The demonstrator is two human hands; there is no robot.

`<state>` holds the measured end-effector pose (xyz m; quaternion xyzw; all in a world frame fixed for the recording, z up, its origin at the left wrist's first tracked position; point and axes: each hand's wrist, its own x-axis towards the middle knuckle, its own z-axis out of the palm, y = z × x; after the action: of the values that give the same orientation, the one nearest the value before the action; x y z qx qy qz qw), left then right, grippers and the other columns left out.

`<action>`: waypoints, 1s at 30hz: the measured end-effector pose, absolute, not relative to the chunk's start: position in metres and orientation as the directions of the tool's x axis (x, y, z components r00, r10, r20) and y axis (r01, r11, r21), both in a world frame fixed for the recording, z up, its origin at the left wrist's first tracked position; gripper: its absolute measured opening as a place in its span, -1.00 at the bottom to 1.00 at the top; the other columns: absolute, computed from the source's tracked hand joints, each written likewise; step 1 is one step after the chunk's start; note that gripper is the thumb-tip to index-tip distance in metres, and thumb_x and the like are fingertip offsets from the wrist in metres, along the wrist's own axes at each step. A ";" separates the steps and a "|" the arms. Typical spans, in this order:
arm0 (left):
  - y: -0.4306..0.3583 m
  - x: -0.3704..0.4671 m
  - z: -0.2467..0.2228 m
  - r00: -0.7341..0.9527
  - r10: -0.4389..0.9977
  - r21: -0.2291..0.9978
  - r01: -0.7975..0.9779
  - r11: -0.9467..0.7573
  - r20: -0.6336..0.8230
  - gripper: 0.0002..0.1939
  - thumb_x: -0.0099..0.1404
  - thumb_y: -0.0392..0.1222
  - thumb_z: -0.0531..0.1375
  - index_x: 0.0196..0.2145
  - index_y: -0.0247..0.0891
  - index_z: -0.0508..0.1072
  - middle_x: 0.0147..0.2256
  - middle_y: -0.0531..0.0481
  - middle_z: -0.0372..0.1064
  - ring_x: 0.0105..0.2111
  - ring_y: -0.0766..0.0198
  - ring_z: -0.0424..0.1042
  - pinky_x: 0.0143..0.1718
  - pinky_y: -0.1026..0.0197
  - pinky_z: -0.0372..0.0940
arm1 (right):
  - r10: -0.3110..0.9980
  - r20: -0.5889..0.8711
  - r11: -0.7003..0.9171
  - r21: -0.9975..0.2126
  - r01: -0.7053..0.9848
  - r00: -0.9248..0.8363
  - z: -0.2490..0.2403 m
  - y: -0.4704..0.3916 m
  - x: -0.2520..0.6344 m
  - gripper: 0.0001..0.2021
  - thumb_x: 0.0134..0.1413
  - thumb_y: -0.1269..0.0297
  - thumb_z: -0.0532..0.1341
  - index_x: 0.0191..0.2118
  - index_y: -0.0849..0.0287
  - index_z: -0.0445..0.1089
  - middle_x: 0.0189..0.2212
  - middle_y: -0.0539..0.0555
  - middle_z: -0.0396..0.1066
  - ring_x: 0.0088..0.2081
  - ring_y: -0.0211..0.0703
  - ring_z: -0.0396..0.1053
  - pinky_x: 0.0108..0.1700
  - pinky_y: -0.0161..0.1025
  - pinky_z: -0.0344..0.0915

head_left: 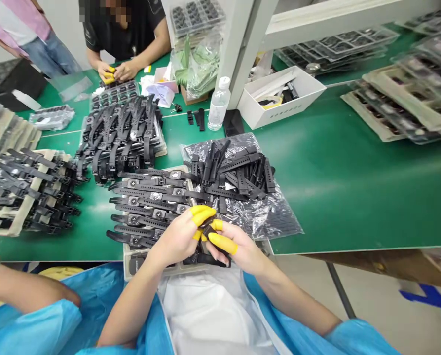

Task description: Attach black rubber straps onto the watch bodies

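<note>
Yellow finger cots cover several fingertips of both my hands. My left hand (pixel 180 237) is closed on a small black smartwatch (pixel 207 229), pinching it from the left side. From the right, my right hand (pixel 241 247) grips the same watch, and a black strap end shows under its fingers. My fingers hide much of the watch. Below and left of my hands is a tray (pixel 127 266) with rows of smartwatches (pixel 157 196) whose black straps are attached. Just beyond them, loose black watch straps (pixel 242 172) lie heaped on a clear plastic bag (pixel 279 217).
More watch-filled trays (pixel 28 202) are stacked at the left, with another stack (pixel 122 133) further back. A clear bottle (pixel 219 104) stands by the post, beside a white box (pixel 279 101). Across the green table (pixel 335 187) a co-worker (pixel 128 34) sits; another person's arm (pixel 28 286) is at left.
</note>
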<state>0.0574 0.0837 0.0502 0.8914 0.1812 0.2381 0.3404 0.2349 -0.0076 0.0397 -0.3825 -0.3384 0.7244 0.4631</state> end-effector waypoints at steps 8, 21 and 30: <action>0.084 0.054 0.051 0.798 0.502 0.699 0.147 -0.699 0.333 -0.38 0.36 -0.49 -0.01 0.33 -0.20 0.25 0.14 -0.23 0.42 0.19 0.04 0.41 0.21 -0.07 0.42 | 0.940 -0.238 -0.329 -0.826 -0.457 -0.245 0.036 -0.005 0.237 -0.64 0.29 -0.07 0.29 -0.25 0.16 0.35 -0.61 -0.11 0.35 -0.67 -0.38 0.11 -0.65 -0.39 0.00; 0.077 0.057 0.052 0.798 0.535 0.748 0.170 -0.641 0.277 -0.45 0.51 -0.28 -0.01 0.41 -0.22 0.11 0.18 -0.31 0.30 0.19 -0.03 0.32 0.22 -0.13 0.34 | 0.963 -0.270 -0.230 -0.828 -0.511 0.005 0.039 -0.004 0.226 -0.62 0.25 -0.04 0.33 -0.13 0.03 0.15 -0.67 -0.25 0.29 -0.73 -0.39 -0.02 -0.68 -0.43 -0.09; 0.079 0.061 0.054 0.808 0.537 0.666 0.264 -0.698 0.242 -0.54 0.41 -0.29 0.06 0.24 -0.29 0.34 -0.05 -0.24 0.37 -0.04 0.01 0.37 0.01 -0.04 0.42 | 0.976 -0.216 -0.179 -0.865 -0.469 0.026 0.043 -0.001 0.228 -0.65 0.27 0.01 0.32 -0.12 0.03 0.16 -0.70 -0.28 0.21 -0.71 -0.39 -0.05 -0.63 -0.41 -0.09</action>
<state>0.0606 0.0794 0.0542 0.8961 0.2236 0.2143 0.3181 0.2282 -0.0013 0.0433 -0.4334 -0.2927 0.6336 0.5700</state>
